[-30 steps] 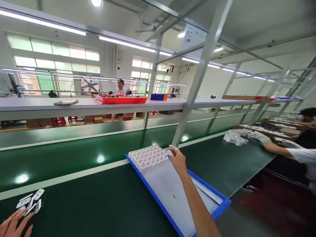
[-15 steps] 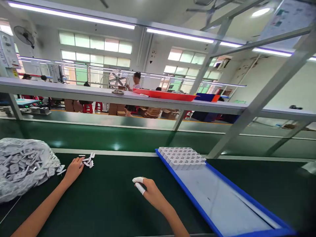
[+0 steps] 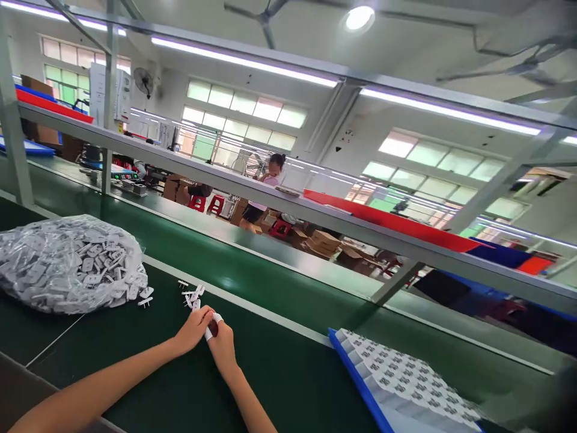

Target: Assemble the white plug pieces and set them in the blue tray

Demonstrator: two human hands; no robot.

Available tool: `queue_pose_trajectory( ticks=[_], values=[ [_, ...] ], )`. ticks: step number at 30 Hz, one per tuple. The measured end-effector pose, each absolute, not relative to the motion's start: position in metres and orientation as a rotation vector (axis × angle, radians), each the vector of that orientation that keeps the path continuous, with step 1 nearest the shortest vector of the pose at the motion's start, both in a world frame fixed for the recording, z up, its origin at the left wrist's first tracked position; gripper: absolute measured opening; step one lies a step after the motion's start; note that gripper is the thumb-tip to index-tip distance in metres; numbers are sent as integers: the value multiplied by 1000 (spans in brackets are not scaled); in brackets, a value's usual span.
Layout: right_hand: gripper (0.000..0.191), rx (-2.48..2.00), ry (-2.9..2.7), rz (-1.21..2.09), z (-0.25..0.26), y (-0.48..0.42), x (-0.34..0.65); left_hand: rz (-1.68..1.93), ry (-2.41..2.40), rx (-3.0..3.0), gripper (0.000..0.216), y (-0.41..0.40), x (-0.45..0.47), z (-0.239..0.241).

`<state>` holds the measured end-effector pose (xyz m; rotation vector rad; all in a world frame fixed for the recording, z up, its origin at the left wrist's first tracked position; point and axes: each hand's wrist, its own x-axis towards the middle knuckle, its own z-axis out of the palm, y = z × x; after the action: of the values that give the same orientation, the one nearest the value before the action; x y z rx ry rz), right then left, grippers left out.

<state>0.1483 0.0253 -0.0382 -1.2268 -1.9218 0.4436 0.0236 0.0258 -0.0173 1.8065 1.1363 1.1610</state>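
your two hands meet on the dark green mat in front of you. your left hand (image 3: 195,328) comes in from the lower left with its fingers curled together, and your right hand (image 3: 222,343) sits just beside it, touching it; a white finger cot (image 3: 217,317) covers one right fingertip. the fingers of both hands are bunched at the same spot, but whether they pinch a part between them you cannot tell from this view.

just beyond your fingertips lie a few loose white plug parts (image 3: 193,295) with metal prongs, scattered on the mat, the nearest almost touching your left hand. two more strays (image 3: 146,297) rest at the edge of the clear plastic bag of white parts (image 3: 67,264), which bulges on the mat to your left.

to your right, well apart from your hands, the blue tray (image 3: 356,379) holds rows of white blocks (image 3: 401,379) packed side by side.

behind the mat runs the green conveyor belt (image 3: 288,264), then the grey overhead shelf (image 3: 270,192) carrying a long red tray (image 3: 392,221). far back, a person (image 3: 265,192) stands among red stools and cardboard boxes.
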Motion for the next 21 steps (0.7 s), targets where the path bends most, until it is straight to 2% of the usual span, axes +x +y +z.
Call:
queue_pose_trajectory(
  ticks=[4, 9, 21],
  values=[
    [16, -1199, -1945, 476, -53, 20, 156, 1149, 1091, 1766, 36, 10, 25, -20],
    [19, -1204, -1843, 581, -52, 18, 160, 1167, 1116, 1685, 30, 8, 25, -16],
    [40, -1380, -1607, 818, -37, 24, 167, 1143, 1131, 1534, 34, 17, 25, -24]
  ],
)
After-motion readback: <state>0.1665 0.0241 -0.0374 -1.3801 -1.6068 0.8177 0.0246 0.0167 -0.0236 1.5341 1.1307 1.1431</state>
